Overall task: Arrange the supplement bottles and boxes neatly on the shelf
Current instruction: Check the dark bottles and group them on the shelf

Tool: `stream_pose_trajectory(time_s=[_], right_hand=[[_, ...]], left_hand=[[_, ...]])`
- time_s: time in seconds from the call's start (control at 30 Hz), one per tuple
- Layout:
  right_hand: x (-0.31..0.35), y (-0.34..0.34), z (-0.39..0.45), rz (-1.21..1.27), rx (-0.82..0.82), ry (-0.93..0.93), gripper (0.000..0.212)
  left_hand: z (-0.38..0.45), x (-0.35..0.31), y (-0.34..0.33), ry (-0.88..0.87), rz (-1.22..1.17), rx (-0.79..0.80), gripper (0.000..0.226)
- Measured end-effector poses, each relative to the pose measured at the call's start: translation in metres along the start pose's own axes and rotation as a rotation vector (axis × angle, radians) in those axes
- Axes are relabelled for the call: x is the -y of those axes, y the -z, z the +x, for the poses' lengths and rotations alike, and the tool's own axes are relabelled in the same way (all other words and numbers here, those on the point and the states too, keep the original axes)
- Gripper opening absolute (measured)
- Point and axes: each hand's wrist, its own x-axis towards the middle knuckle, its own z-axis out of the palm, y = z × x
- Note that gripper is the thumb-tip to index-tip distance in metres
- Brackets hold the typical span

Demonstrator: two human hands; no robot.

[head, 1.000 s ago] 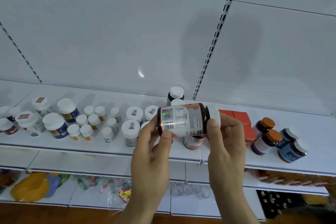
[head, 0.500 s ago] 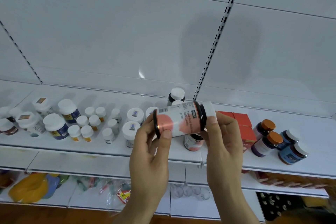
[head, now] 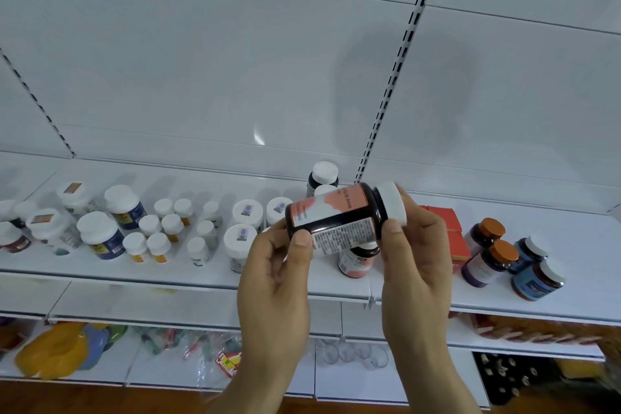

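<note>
Held sideways above the shelf [head: 168, 274], the dark supplement bottle [head: 339, 217] has rolled from its barcode face to its coral front label, left hand [head: 274, 282] and right hand [head: 415, 265] fingers pinching base and white cap, suggesting orientation precedes placement.

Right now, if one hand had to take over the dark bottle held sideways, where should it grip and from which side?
Probably round the dark bottle at mid-body, from below. It lies on its side, white cap to the right, and the left hand and right hand cover only its ends.
</note>
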Motion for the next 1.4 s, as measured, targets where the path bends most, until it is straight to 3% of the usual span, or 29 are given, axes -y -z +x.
stream_pose_trajectory(time_s=[0.27, 0.47, 0.57, 0.7, 0.9, 1.03, 1.23, 1.4], right_hand=[[0.01, -0.003, 0.005, -0.086, -0.04, 0.016, 0.028], [0.006, 0.001, 0.002, -0.027, 0.023, -0.029, 0.023], [0.008, 0.0, 0.006, -0.056, 0.012, -0.027, 0.014], [0.011, -0.003, 0.007, -0.084, -0.003, -0.01, 0.029], [0.004, 0.0, 0.007, -0.01, 0.056, -0.031, 0.025], [0.003, -0.001, 0.007, -0.041, 0.066, -0.018, 0.019], [0.0, -0.001, 0.006, -0.081, 0.063, -0.047, 0.016], [0.004, -0.002, 0.007, -0.114, 0.03, -0.013, 0.025]], left_hand=[[-0.001, -0.003, -0.001, -0.081, 0.032, 0.017, 0.021], [-0.001, -0.003, 0.0, -0.023, 0.062, -0.042, 0.025], [-0.001, -0.002, -0.001, -0.013, 0.032, -0.033, 0.014], [-0.001, -0.007, -0.001, -0.026, -0.019, 0.026, 0.014], [0.0, -0.01, -0.004, 0.011, -0.006, -0.068, 0.008], [0.001, -0.009, -0.002, 0.019, 0.017, -0.083, 0.02], [0.001, -0.012, -0.003, 0.004, 0.024, -0.049, 0.013], [0.005, -0.009, 0.0, 0.031, 0.055, -0.066, 0.031]])
